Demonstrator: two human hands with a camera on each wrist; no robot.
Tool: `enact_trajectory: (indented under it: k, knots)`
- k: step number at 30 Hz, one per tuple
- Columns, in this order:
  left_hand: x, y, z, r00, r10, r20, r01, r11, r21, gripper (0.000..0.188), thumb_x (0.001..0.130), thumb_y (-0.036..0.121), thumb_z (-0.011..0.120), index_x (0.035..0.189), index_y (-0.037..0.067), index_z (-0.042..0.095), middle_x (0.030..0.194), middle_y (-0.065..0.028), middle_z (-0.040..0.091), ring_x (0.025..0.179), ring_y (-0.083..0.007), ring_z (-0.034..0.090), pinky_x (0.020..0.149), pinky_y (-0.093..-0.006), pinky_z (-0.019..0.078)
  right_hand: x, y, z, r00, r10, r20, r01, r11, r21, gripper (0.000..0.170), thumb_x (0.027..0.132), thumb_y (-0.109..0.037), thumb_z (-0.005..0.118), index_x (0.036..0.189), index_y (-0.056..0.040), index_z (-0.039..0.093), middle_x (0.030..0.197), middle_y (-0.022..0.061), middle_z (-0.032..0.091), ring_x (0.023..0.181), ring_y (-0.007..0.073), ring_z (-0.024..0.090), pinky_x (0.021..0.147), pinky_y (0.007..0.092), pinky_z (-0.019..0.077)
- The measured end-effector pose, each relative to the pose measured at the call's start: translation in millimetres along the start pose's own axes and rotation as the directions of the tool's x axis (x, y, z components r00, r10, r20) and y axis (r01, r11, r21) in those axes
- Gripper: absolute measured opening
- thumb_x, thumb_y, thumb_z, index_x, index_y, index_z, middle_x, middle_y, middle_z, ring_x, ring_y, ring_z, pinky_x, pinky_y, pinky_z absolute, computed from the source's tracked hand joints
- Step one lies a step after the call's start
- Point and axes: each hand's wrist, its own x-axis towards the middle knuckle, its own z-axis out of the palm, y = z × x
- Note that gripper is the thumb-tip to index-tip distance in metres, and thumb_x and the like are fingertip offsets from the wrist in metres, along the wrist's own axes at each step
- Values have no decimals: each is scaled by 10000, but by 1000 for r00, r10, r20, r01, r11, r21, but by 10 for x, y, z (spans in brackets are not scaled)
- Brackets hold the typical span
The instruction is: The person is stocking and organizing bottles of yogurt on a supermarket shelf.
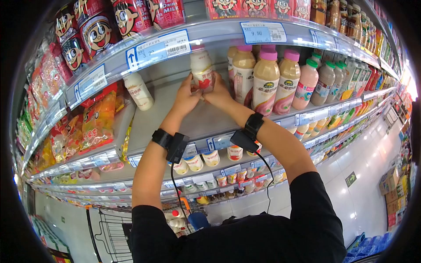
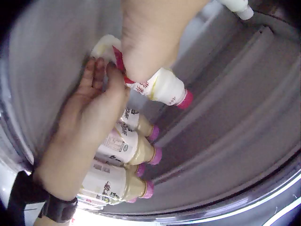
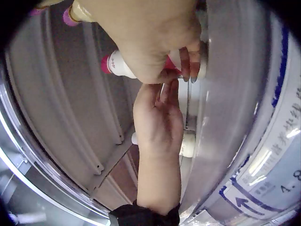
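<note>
A white bottle with a red label [image 1: 202,70] stands upright between both hands on the middle shelf; its pink-red cap [image 2: 186,100] shows in the left wrist view. My left hand [image 1: 187,95] grips it from the left side, its thumb near the front. From the right, my right hand [image 1: 217,91] holds the same bottle, fingers curled around its side. In the right wrist view the bottle's white shoulder [image 3: 121,65] sticks out past the right hand [image 3: 155,42], while the left hand [image 3: 160,115] meets it from below.
Another white bottle [image 1: 139,91] stands to the left, beside bagged snacks [image 1: 97,120]. Pink-capped bottles [image 1: 265,81] stand close on the right. The upper shelf edge [image 1: 210,36] runs just above the hands. Below are smaller cups [image 1: 211,158] and a wire cart [image 1: 115,236].
</note>
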Motion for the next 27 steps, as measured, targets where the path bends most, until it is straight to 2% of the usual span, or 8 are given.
enact_trajectory:
  k: [3, 6, 9, 12, 15, 18, 21, 27]
  knots:
    - [-3, 41, 13, 999, 34, -29, -31, 995, 94, 655, 768, 9, 579, 1356, 37, 291, 1077, -140, 543, 883, -168, 566, 784, -282, 465, 66, 156, 33, 998, -41, -50, 42, 999, 24, 741, 575, -149, 690, 1215, -5, 346, 1091, 249, 471, 965, 365, 533, 832, 431, 441]
    - [14, -14, 21, 999, 43, -22, -41, 995, 87, 654, 762, -2, 566, 1355, 39, 292, 1140, -139, 526, 885, -178, 567, 788, -283, 467, 67, 191, -11, 991, -97, -91, 75, 973, -219, 726, 581, -195, 696, 1195, -4, 360, 1048, 248, 497, 971, 368, 529, 832, 422, 437]
    - [52, -116, 21, 998, 56, 9, -57, 990, 132, 665, 744, -20, 553, 1354, 41, 295, 1204, -127, 494, 896, -185, 563, 792, -282, 469, 56, 185, -29, 991, -47, -127, 16, 973, -232, 711, 592, -235, 697, 1182, 1, 377, 1020, 238, 522, 968, 374, 527, 826, 423, 434]
    - [32, -46, 13, 994, 104, 32, -107, 988, 108, 686, 727, -33, 542, 1359, 43, 286, 1226, -131, 472, 925, -193, 548, 793, -291, 474, 48, 196, 1, 964, -148, -222, 71, 944, -321, 622, 642, -225, 699, 1154, 7, 432, 930, 192, 579, 921, 331, 558, 796, 392, 439]
    - [32, -37, 14, 996, 72, 56, -77, 993, 89, 697, 724, -30, 539, 1363, 43, 272, 1240, -137, 457, 971, -205, 532, 792, -302, 480, 21, 126, -42, 985, -99, -142, 53, 954, -297, 632, 644, -225, 687, 1157, 10, 404, 1023, 256, 523, 968, 383, 522, 819, 432, 431]
    - [10, 58, -2, 996, 43, 77, -52, 992, 116, 710, 726, -23, 535, 1373, 46, 250, 1246, -156, 447, 1012, -218, 518, 779, -300, 485, 38, 179, -19, 976, -151, -160, 89, 936, -340, 612, 664, -219, 682, 1157, 13, 402, 1018, 263, 522, 969, 388, 520, 814, 439, 431]
    - [6, 88, -4, 995, 8, 99, -18, 995, 103, 744, 714, 25, 566, 1380, 50, 235, 1269, -184, 428, 1079, -259, 490, 807, -327, 472, 72, 243, 39, 946, -214, -245, 115, 924, -364, 573, 655, -238, 706, 1117, 2, 466, 917, 214, 574, 906, 352, 549, 795, 413, 426]
    - [50, -59, 3, 986, 63, 156, -92, 978, 185, 846, 682, 111, 620, 1398, 53, 173, 1345, -218, 340, 1219, -319, 365, 935, -402, 383, 111, 335, 87, 920, -319, -226, 185, 864, -468, 469, 695, -153, 659, 1090, 23, 476, 876, 223, 575, 872, 386, 540, 766, 440, 421]
